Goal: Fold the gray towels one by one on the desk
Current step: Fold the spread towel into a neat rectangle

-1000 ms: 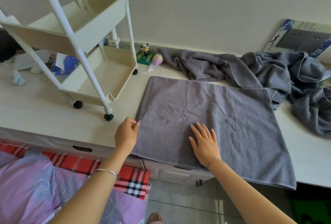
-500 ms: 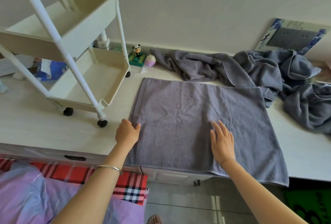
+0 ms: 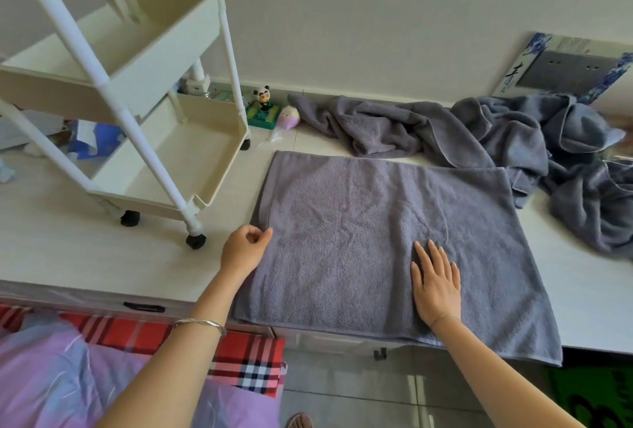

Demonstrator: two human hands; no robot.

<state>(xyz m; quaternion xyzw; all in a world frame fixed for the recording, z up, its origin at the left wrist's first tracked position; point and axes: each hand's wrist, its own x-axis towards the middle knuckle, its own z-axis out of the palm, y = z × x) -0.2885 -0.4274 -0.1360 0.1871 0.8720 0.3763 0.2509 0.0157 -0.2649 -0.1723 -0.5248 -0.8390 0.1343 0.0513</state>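
Note:
A gray towel (image 3: 359, 222) lies flat on the white desk (image 3: 68, 249), doubled over, its near edge hanging past the desk's front. My left hand (image 3: 245, 248) pinches the towel's left edge with curled fingers. Flat on the towel's right-centre rests my right hand (image 3: 435, 280), fingers straight and spread. Behind it, a crumpled heap of more gray towels (image 3: 496, 140) stretches along the wall to the right edge of the desk.
A white wheeled shelf cart (image 3: 154, 140) stands on the desk at the left. A panda figurine (image 3: 263, 102) and a small pink toy (image 3: 287, 117) sit by the wall. A printed board (image 3: 565, 68) leans at the back right. Purple and red-plaid bedding (image 3: 137, 359) lies below the desk.
My right hand has slid rightward across the towel, smoothing it. My left hand has stayed at the left edge, its fingers now pinching the hem.

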